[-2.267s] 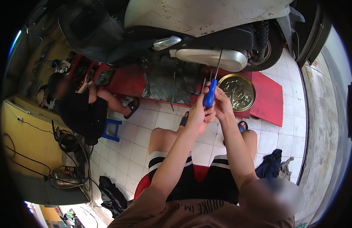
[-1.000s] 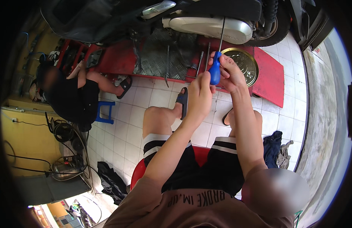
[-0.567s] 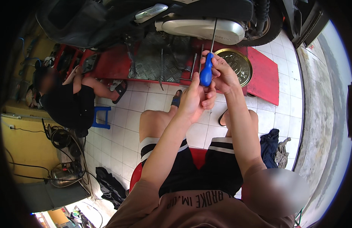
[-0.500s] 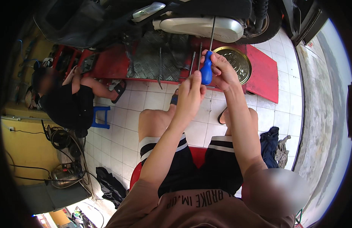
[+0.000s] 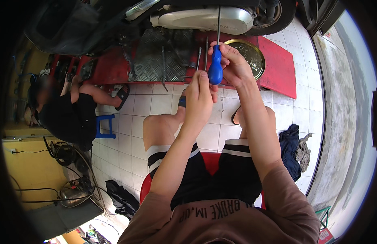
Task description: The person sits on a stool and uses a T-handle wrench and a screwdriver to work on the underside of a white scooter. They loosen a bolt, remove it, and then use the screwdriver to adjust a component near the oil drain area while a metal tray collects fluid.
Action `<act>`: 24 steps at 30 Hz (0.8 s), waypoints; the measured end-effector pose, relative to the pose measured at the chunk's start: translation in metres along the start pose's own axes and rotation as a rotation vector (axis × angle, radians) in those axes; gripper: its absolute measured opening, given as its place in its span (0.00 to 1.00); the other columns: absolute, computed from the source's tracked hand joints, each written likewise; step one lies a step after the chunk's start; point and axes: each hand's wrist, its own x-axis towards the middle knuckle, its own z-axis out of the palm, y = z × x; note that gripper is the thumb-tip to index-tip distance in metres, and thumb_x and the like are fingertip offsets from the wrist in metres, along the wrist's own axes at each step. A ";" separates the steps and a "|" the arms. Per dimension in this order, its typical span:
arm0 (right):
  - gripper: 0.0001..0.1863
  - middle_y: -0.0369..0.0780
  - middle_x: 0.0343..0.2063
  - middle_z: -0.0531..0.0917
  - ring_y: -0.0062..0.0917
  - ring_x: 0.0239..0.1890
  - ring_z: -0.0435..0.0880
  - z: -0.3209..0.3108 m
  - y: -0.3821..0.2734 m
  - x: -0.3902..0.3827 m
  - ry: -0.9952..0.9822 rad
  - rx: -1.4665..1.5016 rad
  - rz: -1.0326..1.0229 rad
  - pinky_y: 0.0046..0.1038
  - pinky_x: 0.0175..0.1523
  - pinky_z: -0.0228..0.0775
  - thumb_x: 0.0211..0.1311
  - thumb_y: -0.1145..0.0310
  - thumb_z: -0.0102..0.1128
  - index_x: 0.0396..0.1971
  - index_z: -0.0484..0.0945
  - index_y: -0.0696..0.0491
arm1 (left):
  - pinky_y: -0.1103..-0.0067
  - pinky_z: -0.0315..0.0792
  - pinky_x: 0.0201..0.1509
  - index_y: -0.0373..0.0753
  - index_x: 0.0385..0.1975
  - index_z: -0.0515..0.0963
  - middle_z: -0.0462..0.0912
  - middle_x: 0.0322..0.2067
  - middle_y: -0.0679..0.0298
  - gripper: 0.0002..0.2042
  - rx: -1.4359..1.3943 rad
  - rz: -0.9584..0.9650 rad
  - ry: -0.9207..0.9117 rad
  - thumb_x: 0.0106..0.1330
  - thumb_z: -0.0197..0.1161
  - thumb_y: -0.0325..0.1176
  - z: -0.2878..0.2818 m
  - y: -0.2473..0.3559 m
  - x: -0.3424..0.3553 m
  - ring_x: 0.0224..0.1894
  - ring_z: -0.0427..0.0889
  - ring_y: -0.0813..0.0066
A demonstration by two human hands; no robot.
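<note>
I have the blue-handled screwdriver in front of me, its shaft pointing away across the motorbike's silver cover; I can't make out where the tip ends. My right hand pinches the upper handle between thumb and fingers. My left hand is partly curled beside the butt end, and I can't tell whether it touches. 2 slim metal tools lie on the red platform, left of the round gold tray.
</note>
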 end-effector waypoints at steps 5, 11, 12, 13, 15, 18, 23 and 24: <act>0.12 0.41 0.29 0.83 0.11 0.21 0.72 -0.001 0.003 0.000 0.193 -0.168 -0.054 0.14 0.31 0.68 0.62 0.66 0.64 0.38 0.79 0.60 | 0.63 0.71 0.30 0.30 0.36 0.68 0.77 0.28 0.47 0.17 0.858 0.297 0.054 0.69 0.55 0.41 0.010 0.030 -0.009 0.28 0.80 0.49; 0.16 0.42 0.37 0.83 0.08 0.20 0.64 0.007 -0.004 -0.003 0.108 0.041 0.044 0.12 0.29 0.64 0.64 0.69 0.59 0.48 0.74 0.62 | 0.81 0.60 0.20 0.35 0.37 0.72 0.76 0.28 0.62 0.19 -0.031 -0.209 -0.157 0.74 0.49 0.48 0.005 0.000 0.001 0.21 0.72 0.82; 0.16 0.42 0.38 0.83 0.08 0.21 0.65 0.006 -0.005 -0.003 0.041 0.079 0.050 0.12 0.29 0.63 0.64 0.70 0.59 0.49 0.74 0.63 | 0.82 0.59 0.19 0.36 0.38 0.72 0.75 0.27 0.63 0.20 -0.347 -0.274 -0.217 0.74 0.47 0.50 0.001 -0.003 0.001 0.20 0.71 0.82; 0.17 0.42 0.39 0.83 0.08 0.21 0.65 0.005 -0.006 -0.002 -0.028 0.117 0.057 0.12 0.28 0.63 0.64 0.71 0.58 0.50 0.74 0.63 | 0.82 0.58 0.19 0.36 0.39 0.72 0.75 0.27 0.65 0.22 -0.664 -0.334 -0.274 0.75 0.45 0.52 -0.002 -0.006 0.001 0.20 0.70 0.82; 0.20 0.42 0.38 0.81 0.07 0.20 0.64 -0.004 -0.006 -0.002 -0.024 0.042 0.042 0.11 0.28 0.64 0.64 0.68 0.60 0.51 0.71 0.62 | 0.83 0.57 0.19 0.35 0.42 0.72 0.75 0.26 0.64 0.25 -0.592 -0.367 -0.265 0.74 0.43 0.56 -0.001 -0.003 0.002 0.19 0.68 0.82; 0.19 0.41 0.36 0.82 0.07 0.19 0.65 -0.013 -0.008 -0.002 0.018 -0.059 0.034 0.10 0.28 0.64 0.64 0.67 0.61 0.50 0.73 0.62 | 0.81 0.60 0.19 0.33 0.38 0.72 0.75 0.23 0.62 0.20 -0.042 -0.142 -0.086 0.73 0.50 0.49 0.003 0.011 -0.003 0.17 0.70 0.78; 0.19 0.41 0.37 0.81 0.09 0.19 0.66 -0.007 -0.001 0.003 0.184 -0.196 0.007 0.10 0.27 0.64 0.64 0.67 0.61 0.50 0.73 0.62 | 0.74 0.64 0.19 0.29 0.32 0.70 0.76 0.22 0.50 0.15 0.470 0.204 0.093 0.68 0.59 0.38 0.008 0.015 -0.002 0.15 0.73 0.68; 0.20 0.41 0.37 0.81 0.09 0.19 0.66 -0.003 0.000 0.001 0.163 -0.101 0.034 0.10 0.27 0.64 0.64 0.67 0.61 0.50 0.72 0.62 | 0.76 0.63 0.21 0.30 0.35 0.71 0.76 0.24 0.54 0.14 0.426 0.026 0.008 0.72 0.54 0.39 0.005 0.015 -0.003 0.18 0.73 0.73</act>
